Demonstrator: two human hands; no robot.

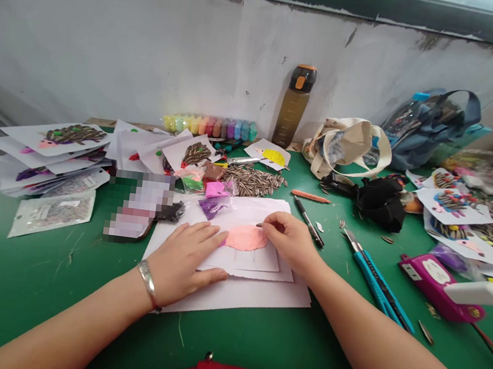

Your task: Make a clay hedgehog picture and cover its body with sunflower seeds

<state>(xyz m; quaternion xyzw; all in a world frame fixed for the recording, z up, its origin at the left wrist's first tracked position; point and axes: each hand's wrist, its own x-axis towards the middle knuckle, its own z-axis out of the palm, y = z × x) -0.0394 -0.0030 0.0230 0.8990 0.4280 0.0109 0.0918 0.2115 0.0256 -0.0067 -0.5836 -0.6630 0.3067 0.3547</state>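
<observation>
Left of centre, the left hand (190, 255) lies with fingers slightly spread on the stacked white paper (233, 293), thumb apart. At centre is the pink clay shape (246, 238); at its upper right edge the right hand (287, 237) pinches a small dark seed (260, 225). Bare green table (264, 336) borders the paper's lower edge; right of centre, a pen (308, 221) lies near that hand.

And here's my green table (97, 304), with white paper sheets (300, 296) spread right in front of me. Just beyond them sits a heap of striped seeds (253, 181), and over on the left rises a stack of seed-covered pictures (5, 170). Right of the paper lie an orange pencil (311, 196), a black pen (308, 221) and blue cutters (376, 282), while an amber bottle (292, 109) stands upright at the back.
</observation>
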